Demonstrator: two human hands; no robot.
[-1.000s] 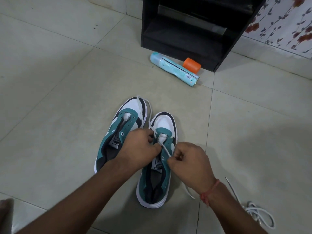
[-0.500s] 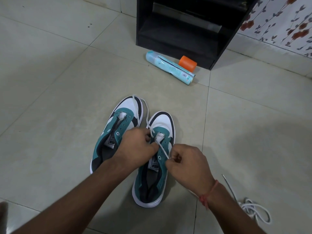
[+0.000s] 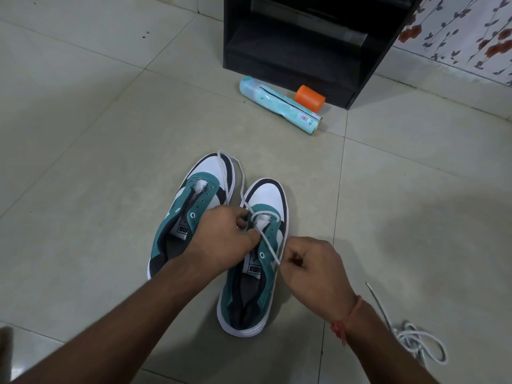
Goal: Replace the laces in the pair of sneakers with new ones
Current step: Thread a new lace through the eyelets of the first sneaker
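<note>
While both hands work at its eyelets, the right sneaker (image 3: 253, 256) of two takes a new white lace (image 3: 267, 241).

Two teal, white and black sneakers stand side by side on the tiled floor (image 3: 83, 162), toes away from the person; the left sneaker (image 3: 191, 212) has bare eyelets, and the white lace trails over its toe. One lace is threaded through the front eyelets of the right sneaker; a second white lace (image 3: 415, 342) lies coiled on the floor, well apart to the right. The left hand (image 3: 224, 239), fingers curled, pinches the lace over the right sneaker's tongue. The right hand (image 3: 313, 267), also curled, pinches the other run just beside that sneaker's right edge. Beyond, one light blue spray can (image 3: 279, 105) and one orange cap (image 3: 309, 98) lie against a black cabinet (image 3: 304, 37).
</note>
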